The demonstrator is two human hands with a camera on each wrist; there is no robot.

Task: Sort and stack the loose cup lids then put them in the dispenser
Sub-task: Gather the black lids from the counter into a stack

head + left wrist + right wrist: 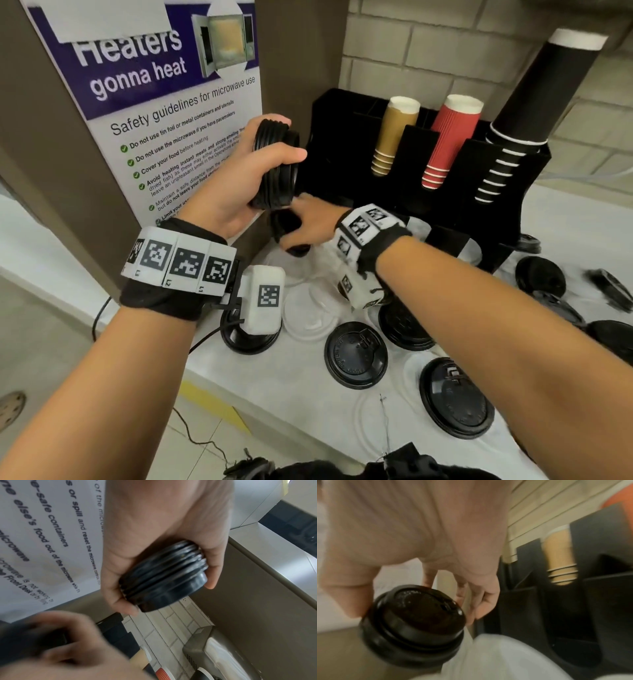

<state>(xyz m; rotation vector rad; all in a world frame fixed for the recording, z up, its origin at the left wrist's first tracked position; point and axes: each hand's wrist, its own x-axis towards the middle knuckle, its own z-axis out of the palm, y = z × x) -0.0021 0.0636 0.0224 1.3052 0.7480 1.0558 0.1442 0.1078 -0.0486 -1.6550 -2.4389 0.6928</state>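
Note:
My left hand (239, 178) grips a stack of several black lids (275, 164) on edge, raised in front of the poster; the left wrist view shows the same stack of black lids (163, 577) between thumb and fingers. Just below it, my right hand (308, 229) holds a black lid (286, 228); in the right wrist view this black lid (414, 623) sits in my right hand (423, 588), top facing the camera. The black dispenser (394, 192) stands behind both hands. Loose black lids (356, 353) and white lids (313, 313) lie on the counter.
The dispenser holds gold cups (394, 133), red cups (448, 140) and a tall stack of black cups (527, 113). A poster (164, 102) covers the brown panel at left. More black lids (541, 277) lie at right. The counter's front edge (239, 394) drops to the floor.

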